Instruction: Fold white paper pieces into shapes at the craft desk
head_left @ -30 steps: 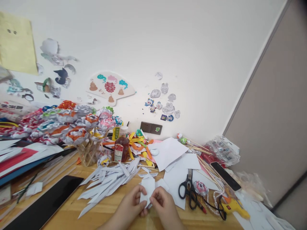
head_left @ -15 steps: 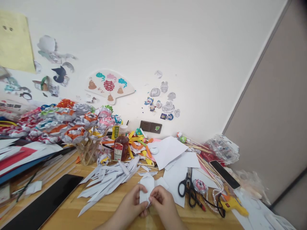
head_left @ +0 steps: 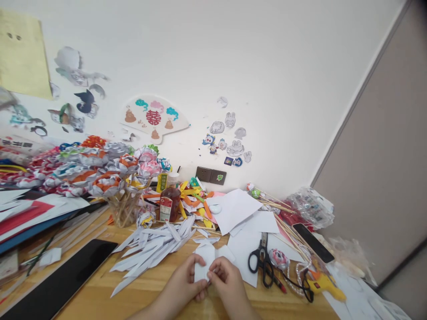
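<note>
Near the front middle of the wooden table, a small piece of white paper [head_left: 204, 268] is held between both hands. My left hand [head_left: 190, 278] grips its left side, thumb in front and fingers behind. My right hand [head_left: 224, 278] pinches the paper's right edge low down with thumb and forefinger. More white paper [head_left: 224, 252] lies just behind the hands. A heap of cut white paper strips [head_left: 156, 249] spreads to the left. Black-handled scissors [head_left: 263, 262] rest on white sheets [head_left: 242, 253] to the right.
A dark tablet-like slab [head_left: 63, 280] lies front left. Behind stand a bottle of dark liquid [head_left: 170, 202] and a container [head_left: 122, 209] of paper flowers [head_left: 106, 182]. A yellow glue gun [head_left: 325, 286], a phone [head_left: 313, 242] and a paper rose [head_left: 279, 258] lie at the right.
The view has shifted very slightly. Both hands stay in nearly the same place on the paper, whose upper part looks a little lower now.
</note>
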Demonstrator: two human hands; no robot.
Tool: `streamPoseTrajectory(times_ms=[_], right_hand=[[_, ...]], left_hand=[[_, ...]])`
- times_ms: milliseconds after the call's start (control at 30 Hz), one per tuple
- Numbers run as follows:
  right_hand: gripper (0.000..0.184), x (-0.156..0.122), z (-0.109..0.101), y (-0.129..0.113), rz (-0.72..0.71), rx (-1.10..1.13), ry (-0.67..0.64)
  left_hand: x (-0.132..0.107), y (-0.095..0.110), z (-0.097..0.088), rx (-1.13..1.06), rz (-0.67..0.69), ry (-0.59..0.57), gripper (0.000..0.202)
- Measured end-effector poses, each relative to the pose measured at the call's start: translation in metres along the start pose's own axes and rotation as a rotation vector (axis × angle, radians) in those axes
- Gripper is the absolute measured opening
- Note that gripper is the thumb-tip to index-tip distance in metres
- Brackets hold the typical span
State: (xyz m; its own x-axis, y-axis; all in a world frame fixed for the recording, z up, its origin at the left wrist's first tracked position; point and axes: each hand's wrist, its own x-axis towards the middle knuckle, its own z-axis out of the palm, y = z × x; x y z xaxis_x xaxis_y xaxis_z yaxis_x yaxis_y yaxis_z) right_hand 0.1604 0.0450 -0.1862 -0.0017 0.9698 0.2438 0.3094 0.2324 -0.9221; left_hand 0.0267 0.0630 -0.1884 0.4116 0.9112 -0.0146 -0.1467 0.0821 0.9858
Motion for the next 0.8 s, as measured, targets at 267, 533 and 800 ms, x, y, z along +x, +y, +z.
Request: streamPoseTrajectory(times_ms=[267,533,800], right_hand=[[0.017,-0.0005,0.003,0.0054,0.029,0.064,-0.049],[0.016,-0.0001,0.002,0.0062,0.023,0.068,-0.029],[0.02,0.0004,-0.0003,0.0078,-0.005,0.232,-0.047]], left_hand=[[-0.0006,-0.0012,0.0017,0.007,0.015,0.013,0.034],[-0.003,0.0031,0.0016,0.005,0.004,0.023,0.031],[-0.0019,0.0046,0.0026,-0.081,0.007,0.022,0.034]])
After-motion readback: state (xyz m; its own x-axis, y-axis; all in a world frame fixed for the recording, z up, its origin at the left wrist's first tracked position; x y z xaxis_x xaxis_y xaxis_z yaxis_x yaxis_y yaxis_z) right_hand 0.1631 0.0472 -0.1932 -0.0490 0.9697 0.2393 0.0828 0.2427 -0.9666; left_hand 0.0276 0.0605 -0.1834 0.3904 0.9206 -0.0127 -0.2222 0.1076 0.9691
